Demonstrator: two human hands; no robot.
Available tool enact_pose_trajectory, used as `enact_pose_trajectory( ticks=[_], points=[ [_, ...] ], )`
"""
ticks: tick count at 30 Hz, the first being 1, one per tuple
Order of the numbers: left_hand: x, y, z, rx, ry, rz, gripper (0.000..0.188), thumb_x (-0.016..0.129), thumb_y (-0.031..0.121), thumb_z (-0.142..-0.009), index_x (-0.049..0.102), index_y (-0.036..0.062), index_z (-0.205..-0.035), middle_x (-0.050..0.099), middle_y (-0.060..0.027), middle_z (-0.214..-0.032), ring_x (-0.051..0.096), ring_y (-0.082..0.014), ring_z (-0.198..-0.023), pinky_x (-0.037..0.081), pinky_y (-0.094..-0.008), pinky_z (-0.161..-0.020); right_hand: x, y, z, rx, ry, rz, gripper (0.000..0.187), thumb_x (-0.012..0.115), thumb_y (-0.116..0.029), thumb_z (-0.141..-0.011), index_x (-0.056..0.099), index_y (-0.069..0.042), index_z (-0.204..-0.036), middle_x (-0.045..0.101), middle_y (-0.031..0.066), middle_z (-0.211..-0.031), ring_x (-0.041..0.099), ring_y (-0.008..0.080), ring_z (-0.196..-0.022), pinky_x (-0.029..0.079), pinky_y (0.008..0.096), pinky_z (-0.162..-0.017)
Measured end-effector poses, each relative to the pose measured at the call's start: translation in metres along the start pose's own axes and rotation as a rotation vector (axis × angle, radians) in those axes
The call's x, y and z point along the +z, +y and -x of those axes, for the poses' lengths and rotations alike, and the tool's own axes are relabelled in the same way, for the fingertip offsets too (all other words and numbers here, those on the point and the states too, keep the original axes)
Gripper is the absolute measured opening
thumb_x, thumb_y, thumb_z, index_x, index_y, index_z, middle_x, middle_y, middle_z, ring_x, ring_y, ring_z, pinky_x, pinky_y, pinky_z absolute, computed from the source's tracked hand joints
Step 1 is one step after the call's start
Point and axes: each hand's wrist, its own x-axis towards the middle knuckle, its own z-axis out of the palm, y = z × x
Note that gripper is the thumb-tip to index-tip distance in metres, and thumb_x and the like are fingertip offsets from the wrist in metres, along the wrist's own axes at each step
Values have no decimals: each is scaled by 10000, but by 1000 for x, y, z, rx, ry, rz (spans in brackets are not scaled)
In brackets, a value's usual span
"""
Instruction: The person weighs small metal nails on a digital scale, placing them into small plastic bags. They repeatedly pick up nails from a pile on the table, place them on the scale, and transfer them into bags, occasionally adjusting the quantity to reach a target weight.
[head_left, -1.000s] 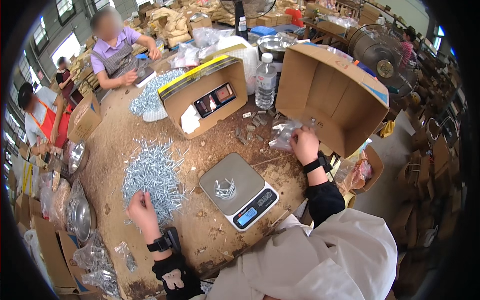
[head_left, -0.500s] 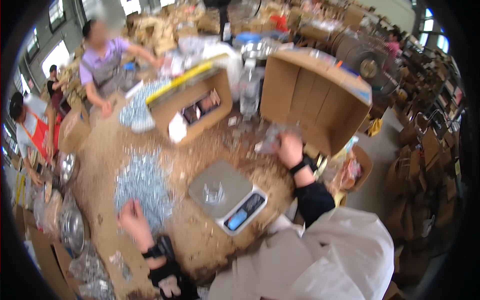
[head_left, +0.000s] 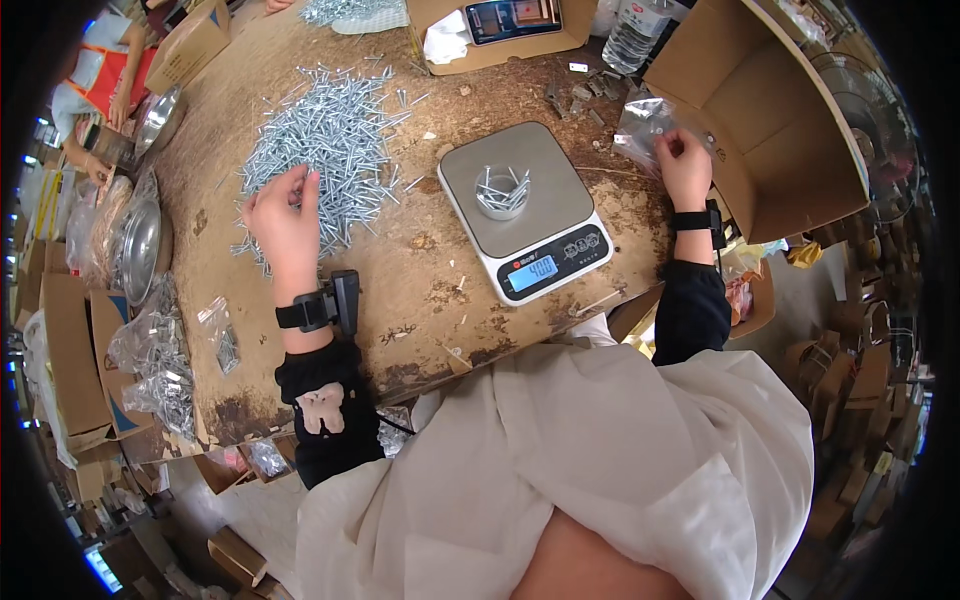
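Many screws (head_left: 325, 140): heaped loose on the counter (head_left: 425, 320), just beyond and to the right of the left hand, some strays scattered about the edges.
Left hand (head_left: 283, 215): over the near edge of the heap, fingers curled, thumb and forefinger close together; whether it grasps a screw I cannot tell.
Right hand (head_left: 686, 168): at the near right edge of the bag, thumb and fingertips brought together, seemingly pinching the film.
Bag (head_left: 636, 128): clear plastic, lying crumpled just left of and beyond the right hand; whether its mouth is open cannot be made out.
Cup (head_left: 502, 208): clear, upright on the scale, a few screws leaning inside; between the hands, touched by neither.
Scale (head_left: 550, 165): between the hands, nearer the right, its blue display lit toward the wearer.
Brackets (head_left: 578, 98): small metal pieces, beyond the bag from the right hand.
Box (head_left: 775, 100): open cardboard, just beyond and to the right of the right hand.
Step in hand: by my judgement, handling the bag on the right while reaching for screws on the left.
Next move: likely calls for a secure pinch on the thin film and a light, sorting touch among the tangled screws, with the cup left undisturbed.
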Motion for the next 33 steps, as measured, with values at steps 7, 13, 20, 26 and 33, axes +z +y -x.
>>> enact_pose_trajectory(
  ticks=[7, 13, 20, 26, 33],
  points=[
    [-5, 33, -3, 174, 120, -65, 274, 735, 281, -855, 712, 116, -1073, 691, -32, -939, 643, -207, -851, 362, -427, -964, 0, -3, 0, 20, 4, -70, 197, 716, -244, -818, 663, -54, -817, 661, 89, -710, 651, 257, -664, 498, 353, -625],
    [6, 124, 9, 466, -281, 297, 147, 753, 195, -815, 728, 73, -894, 665, -64, -1019, 599, -265, -1028, 413, -401, -962, 0, -8, 1, -9, -1, -149, 196, 716, -219, -821, 644, -38, -795, 626, 85, -670, 603, 234, -607, 471, 338, -592],
    [45, 162, 7, 566, -524, 285, 149, 748, 193, -774, 723, 55, -823, 646, -52, -1089, 538, -273, -1140, 357, -455, -1030, -2, -11, 2, -32, -14, -173, 161, 711, -179, -824, 639, -38, -796, 617, 82, -649, 599, 223, -585, 466, 336, -572],
    [54, 162, 11, 472, -569, 378, 136, 755, 203, -756, 717, 79, -794, 644, -35, -1091, 543, -259, -1153, 265, -493, -1106, -5, -16, 1, -45, -45, -177, 154, 713, -158, -820, 624, -35, -792, 601, 75, -637, 576, 214, -573, 459, 333, -568],
    [57, 162, 13, 399, -518, 420, 115, 763, 205, -732, 720, 99, -725, 643, -41, -1088, 557, -253, -1133, 174, -622, -1128, -5, -15, 1, -67, -26, -212, 155, 707, -149, -823, 619, -27, -785, 596, 80, -655, 574, 215, -595, 451, 332, -576]
  ],
)
